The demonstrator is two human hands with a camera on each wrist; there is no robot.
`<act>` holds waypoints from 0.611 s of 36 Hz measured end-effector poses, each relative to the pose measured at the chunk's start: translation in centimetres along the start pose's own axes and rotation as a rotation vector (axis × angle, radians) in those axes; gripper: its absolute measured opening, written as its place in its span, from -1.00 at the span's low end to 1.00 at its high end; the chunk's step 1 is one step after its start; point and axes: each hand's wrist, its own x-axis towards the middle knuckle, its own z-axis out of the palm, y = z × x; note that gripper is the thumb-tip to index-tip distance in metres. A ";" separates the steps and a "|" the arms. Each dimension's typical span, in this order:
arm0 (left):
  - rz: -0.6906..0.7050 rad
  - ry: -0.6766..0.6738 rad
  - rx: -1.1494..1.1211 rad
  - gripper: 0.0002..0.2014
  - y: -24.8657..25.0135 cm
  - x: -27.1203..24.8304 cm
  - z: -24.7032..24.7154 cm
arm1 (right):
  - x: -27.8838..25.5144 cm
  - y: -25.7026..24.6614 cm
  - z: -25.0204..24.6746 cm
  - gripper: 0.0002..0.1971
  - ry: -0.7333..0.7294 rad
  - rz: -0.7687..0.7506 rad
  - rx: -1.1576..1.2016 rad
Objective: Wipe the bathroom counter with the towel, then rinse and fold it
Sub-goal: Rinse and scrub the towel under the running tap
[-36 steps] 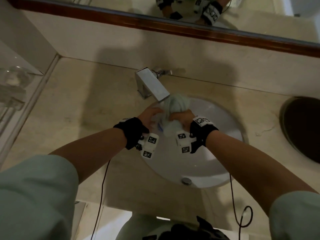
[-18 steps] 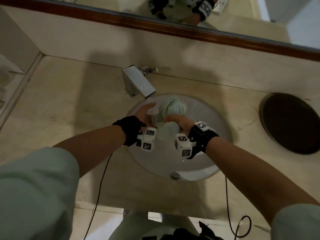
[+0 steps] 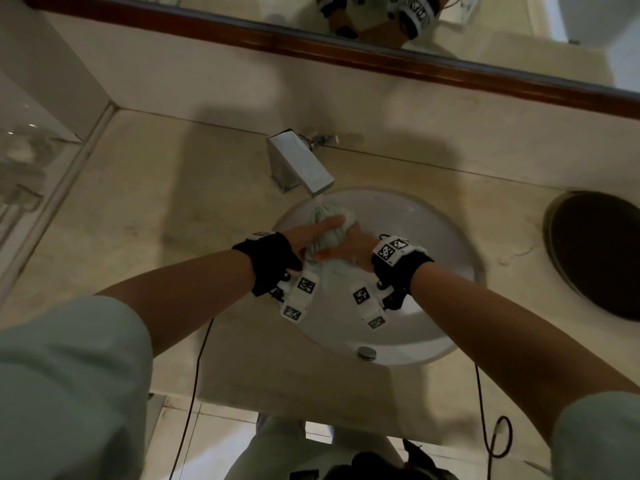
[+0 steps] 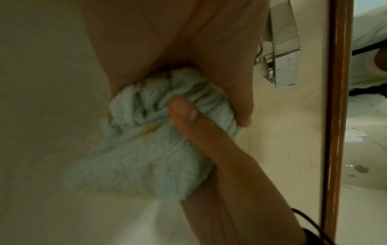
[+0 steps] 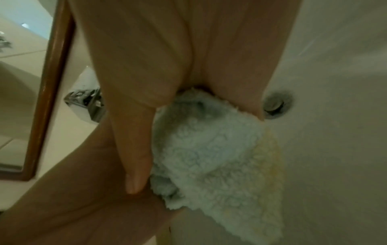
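Rinse step, seen from the head view, left to right. My left hand [image 3: 311, 237] and right hand [image 3: 349, 249] are together over the basin [image 3: 433, 271], both clamped on the bunched pale-green towel [image 3: 330, 223], which sits between them and just below the faucet [image 3: 299, 164] spout. The left wrist view shows the left hand's thumb pressed across the gathered folds; the right wrist view shows the right hand's fingers curled round a loose corner that hangs down, with a yellowish patch on the towel's edge. I cannot tell whether water is running. I judge wiping as done and rinsing or wringing as the step in hand; folding is not yet begun. The next move, as I read it, calls for squeezing the towel out over the basin, then opening it flat before any fold.

Surroundings: a glass shelf [image 3: 24, 157] lies well to the left of my hands; the beige worktop [image 3: 156, 220] surrounds the basin; the faucet stands just beyond my hands and limits how high the towel can be lifted; the drain [image 3: 366, 352] is nearer me than my hands; a dark round opening [image 3: 599, 254] lies well to the right. The wood-framed mirror [image 3: 450, 67] runs along the wall beyond
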 end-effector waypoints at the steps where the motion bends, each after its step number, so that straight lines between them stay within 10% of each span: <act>1: 0.016 0.045 -0.014 -0.12 0.2 -0.3 0.1 | -1.6 -1.2 -0.1 0.42 0.009 -0.006 0.069; 7: 0.097 0.197 -0.071 -0.71 1.3 -0.1 -0.7 | -4.4 -2.7 -1.8 -0.58 -0.180 -0.014 0.343; 13: 0.069 0.128 -0.176 -0.67 2.0 0.4 -1.0 | -3.8 -2.7 -1.6 -0.43 -0.253 -0.048 0.395; 17: 0.052 0.141 -0.229 -0.65 2.5 0.5 -1.3 | -2.8 -3.0 -2.2 0.06 -0.367 -0.034 0.453; 22: 0.058 0.094 -0.184 -0.70 3.2 0.8 -1.1 | -2.2 -3.1 -1.9 -0.28 -0.259 0.010 0.393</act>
